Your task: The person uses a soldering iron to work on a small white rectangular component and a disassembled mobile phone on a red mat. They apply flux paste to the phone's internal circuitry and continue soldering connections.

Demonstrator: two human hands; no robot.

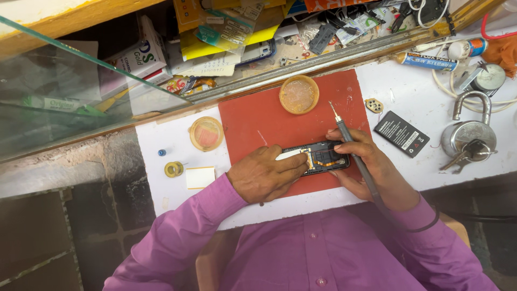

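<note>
On the left side of the white worktop [177, 202], a tilted glass pane [64, 91] blurs the boxes and packets behind it, so their contents are hard to make out. Near it on the worktop lie a small blue cap [161, 152], a roll of yellow tape [173, 169], a white square pad [200, 177] and a round lidded tin [206, 133]. Further right, a red mat [253, 121] carries a second round tin [299, 94] at its far edge and, near its front edge, an opened mobile phone [323, 157] with its back off; its left end is hidden under fingers, so only the dark middle and an orange flex strip show. The left hand [265, 175] lies flat over that left end, fingers together and pressing down, holding a thin white sliver whose nature cannot be told. The right hand [369, 170] cups the phone's right end and is closed around a soldering iron [350, 141], whose tip points away from the phone and whose cord runs back over the purple sleeve. To the right lie a black phone battery [402, 133] and a steel padlock [469, 132] with keys; the clutter on the shelf beyond is too tangled to name.
</note>
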